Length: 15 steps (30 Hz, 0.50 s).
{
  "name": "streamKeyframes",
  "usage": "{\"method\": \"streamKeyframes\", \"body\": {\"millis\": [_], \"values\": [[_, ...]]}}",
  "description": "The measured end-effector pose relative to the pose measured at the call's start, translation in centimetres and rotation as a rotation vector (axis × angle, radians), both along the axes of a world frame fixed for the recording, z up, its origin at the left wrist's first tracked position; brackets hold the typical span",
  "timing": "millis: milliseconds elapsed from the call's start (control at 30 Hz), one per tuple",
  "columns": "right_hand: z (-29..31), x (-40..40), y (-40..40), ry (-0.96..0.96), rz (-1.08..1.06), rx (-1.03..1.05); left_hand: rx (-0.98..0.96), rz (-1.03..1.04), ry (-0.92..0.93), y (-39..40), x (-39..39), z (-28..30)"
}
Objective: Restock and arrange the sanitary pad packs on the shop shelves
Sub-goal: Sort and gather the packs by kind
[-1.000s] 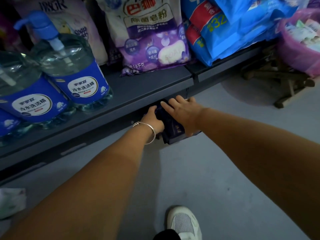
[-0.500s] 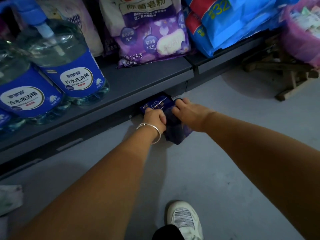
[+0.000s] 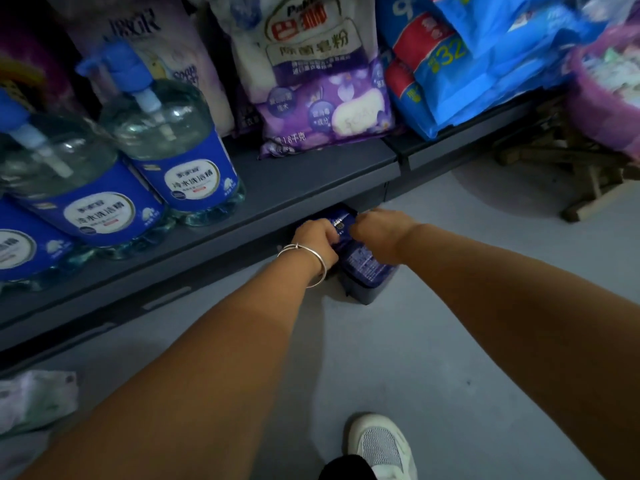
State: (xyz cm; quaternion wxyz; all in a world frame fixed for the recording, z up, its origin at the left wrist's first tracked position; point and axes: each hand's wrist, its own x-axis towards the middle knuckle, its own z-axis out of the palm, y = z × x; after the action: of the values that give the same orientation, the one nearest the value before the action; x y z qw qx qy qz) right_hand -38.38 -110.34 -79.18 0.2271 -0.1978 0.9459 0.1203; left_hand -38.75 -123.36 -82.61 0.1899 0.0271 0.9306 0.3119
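Note:
A stack of dark blue sanitary pad packs (image 3: 367, 268) lies on the grey floor, half under the front edge of the lowest dark shelf (image 3: 311, 181). My left hand (image 3: 317, 239), with a silver bangle on its wrist, grips the left side of the top pack. My right hand (image 3: 379, 228) holds the same pack from the right, fingers curled over its far end. The far part of the packs is hidden under the shelf.
On the shelf stand large pump bottles with blue labels (image 3: 180, 157), a purple and white soap powder bag (image 3: 318, 81) and blue packs (image 3: 467, 57). A pink basket (image 3: 602, 84) sits on a wooden stand at right. My white shoe (image 3: 381, 445) is below.
Both hands have shifted on the packs: the right hand, earlier flat on top, now curls over the pack's far end, and the left hand has closed on its left side.

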Motion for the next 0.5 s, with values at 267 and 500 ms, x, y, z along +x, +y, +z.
{"method": "streamKeyframes", "body": {"millis": [267, 500], "values": [[11.9, -1.5, -5.1, 0.110, -0.043, -0.178, -0.039, -0.084, 0.221, -5.8, -0.5, 11.7], [24.6, -2.0, -10.9, 0.305, 0.023, -0.343, -0.033, -0.050, 0.448, -12.4, -0.7, 24.8]]}}
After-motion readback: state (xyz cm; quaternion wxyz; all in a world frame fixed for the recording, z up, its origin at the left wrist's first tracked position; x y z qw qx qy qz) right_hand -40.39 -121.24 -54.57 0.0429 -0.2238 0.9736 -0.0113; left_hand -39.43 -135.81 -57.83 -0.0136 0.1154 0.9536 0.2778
